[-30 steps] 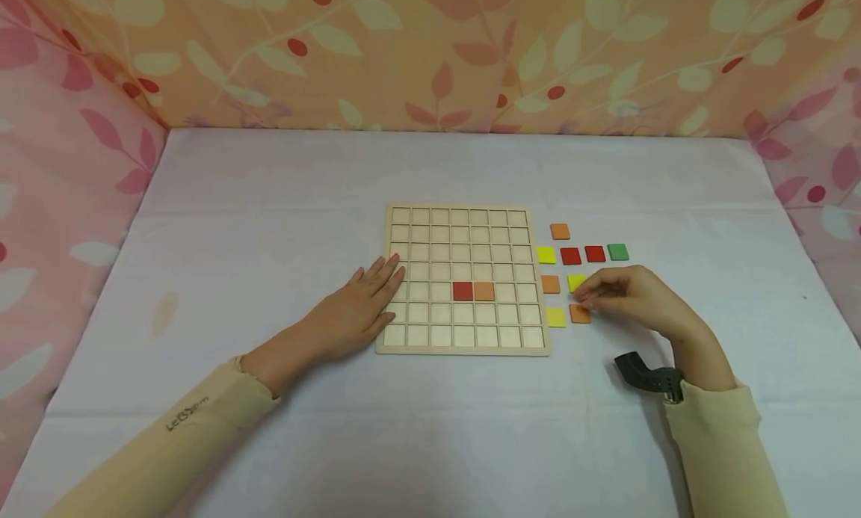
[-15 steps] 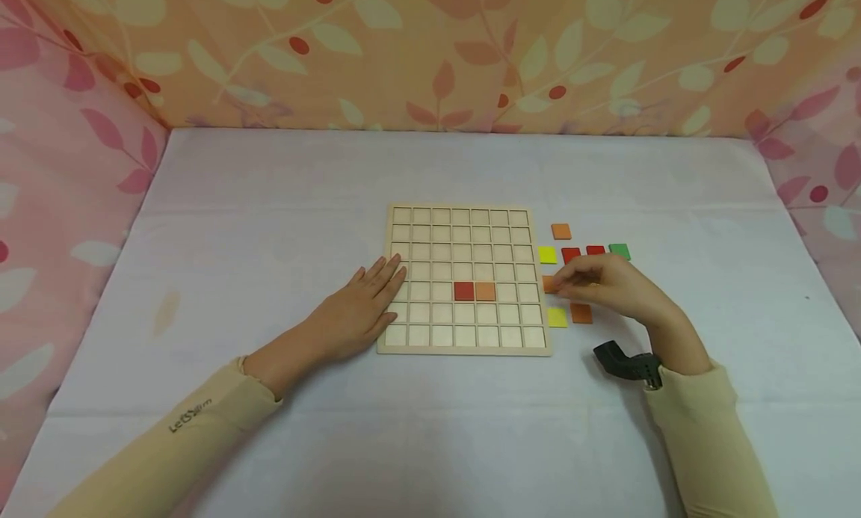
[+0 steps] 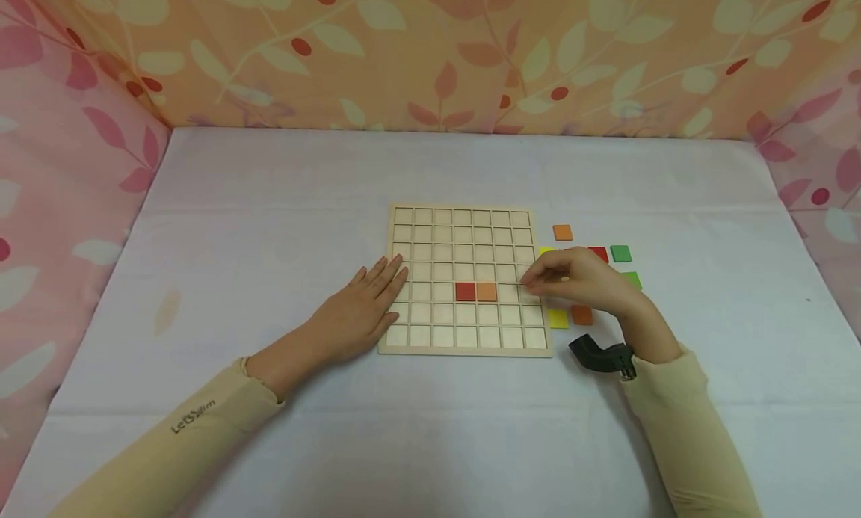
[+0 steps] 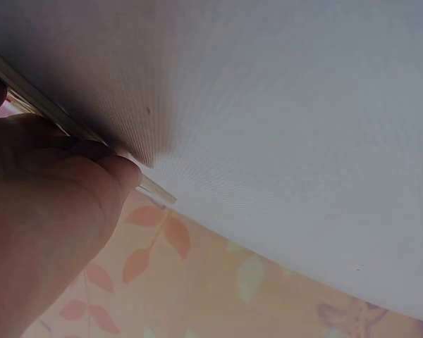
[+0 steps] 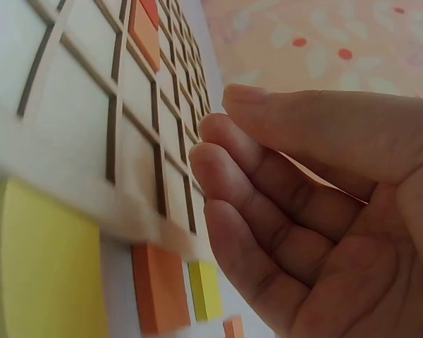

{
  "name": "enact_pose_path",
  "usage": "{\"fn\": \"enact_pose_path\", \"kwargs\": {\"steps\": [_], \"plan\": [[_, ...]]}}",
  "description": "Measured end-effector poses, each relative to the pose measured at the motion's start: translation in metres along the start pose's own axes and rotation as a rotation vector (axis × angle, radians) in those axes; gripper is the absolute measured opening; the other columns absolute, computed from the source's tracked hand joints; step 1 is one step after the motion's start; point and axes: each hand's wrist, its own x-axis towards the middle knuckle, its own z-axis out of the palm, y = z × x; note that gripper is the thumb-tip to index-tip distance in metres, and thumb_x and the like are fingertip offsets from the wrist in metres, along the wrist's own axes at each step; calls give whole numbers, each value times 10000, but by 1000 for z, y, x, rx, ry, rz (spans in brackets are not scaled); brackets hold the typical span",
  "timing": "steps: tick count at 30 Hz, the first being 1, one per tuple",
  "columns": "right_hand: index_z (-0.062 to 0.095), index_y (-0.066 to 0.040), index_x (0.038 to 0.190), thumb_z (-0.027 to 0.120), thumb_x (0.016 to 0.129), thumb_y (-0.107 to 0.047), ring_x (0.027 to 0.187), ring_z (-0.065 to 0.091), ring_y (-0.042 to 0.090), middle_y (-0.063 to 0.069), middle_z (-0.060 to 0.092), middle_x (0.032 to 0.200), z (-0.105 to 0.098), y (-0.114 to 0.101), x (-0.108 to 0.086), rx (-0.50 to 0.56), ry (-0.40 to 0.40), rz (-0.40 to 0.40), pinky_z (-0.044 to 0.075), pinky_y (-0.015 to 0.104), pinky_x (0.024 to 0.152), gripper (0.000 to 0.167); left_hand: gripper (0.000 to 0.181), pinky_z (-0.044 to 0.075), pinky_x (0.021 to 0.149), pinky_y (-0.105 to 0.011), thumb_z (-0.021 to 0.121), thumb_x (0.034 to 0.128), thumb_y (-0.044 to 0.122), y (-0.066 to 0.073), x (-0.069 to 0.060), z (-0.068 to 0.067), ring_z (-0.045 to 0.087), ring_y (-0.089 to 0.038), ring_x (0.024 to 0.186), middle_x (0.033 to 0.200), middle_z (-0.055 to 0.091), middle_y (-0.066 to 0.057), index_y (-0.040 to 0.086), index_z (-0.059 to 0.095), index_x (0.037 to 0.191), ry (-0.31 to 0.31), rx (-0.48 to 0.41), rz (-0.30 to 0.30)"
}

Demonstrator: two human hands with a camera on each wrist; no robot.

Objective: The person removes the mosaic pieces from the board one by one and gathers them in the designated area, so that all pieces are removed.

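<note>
A pale wooden grid board (image 3: 464,350) lies on the white cloth, with a red tile (image 3: 466,291) and an orange tile (image 3: 486,292) side by side in its cells. My left hand (image 3: 356,312) rests flat on the board's left edge, fingers spread. Over the right edge, my right hand (image 3: 581,279) has its fingers bent and thumb close to the index tip. In the right wrist view, no tile shows at the right fingertips (image 5: 215,165); whether something thin is pinched is hidden. Beneath that hand, an orange tile (image 5: 162,289) lies by the board.
Right of the board are loose tiles: yellow (image 3: 558,318), orange (image 3: 581,315), red (image 3: 599,254), green (image 3: 621,253) and another orange one (image 3: 562,232). My right hand partly covers the group. A black curved device (image 3: 599,355) sits at the right wrist. Patterned curtains (image 3: 430,54) surround the table.
My right hand has moved left from the loose tiles to the board's right edge, uncovering a green tile behind it. My left hand has stayed put.
</note>
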Motion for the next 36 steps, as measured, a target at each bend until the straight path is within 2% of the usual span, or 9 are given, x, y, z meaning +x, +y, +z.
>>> {"fn": "enact_pose_path", "kwargs": {"steps": [10,26,32,36], "plan": [[731,-60,921,714,826,-38,879,617,171,29,697,933,9,-11,15,-15,-28,-50,495,260,788,99,606,143,1125,-493,392,1012,263,1,1,0,37,-310,1430,1566,26,-160,-9,146,1495,-12,5,-2],[721,-55,902,720,821,-40,775,615,162,17,695,879,21,-21,43,12,-67,-112,506,279,724,83,606,149,1121,-503,403,1007,258,1,3,0,49,-317,1428,1564,42,-168,-14,160,1492,6,-4,6],[714,-30,917,710,833,-47,797,619,179,38,697,893,25,-24,53,76,-86,-113,510,287,744,86,633,130,1120,-518,419,1009,280,-1,3,-4,14,-302,1431,1568,4,-147,8,127,1501,-66,-2,-22],[711,-16,917,703,833,-31,795,622,183,41,695,882,29,-23,55,90,-97,-112,512,280,739,85,648,113,1122,-521,451,1002,260,3,5,-11,4,-305,1430,1567,-2,-149,5,123,1500,-125,-31,-61]]}}
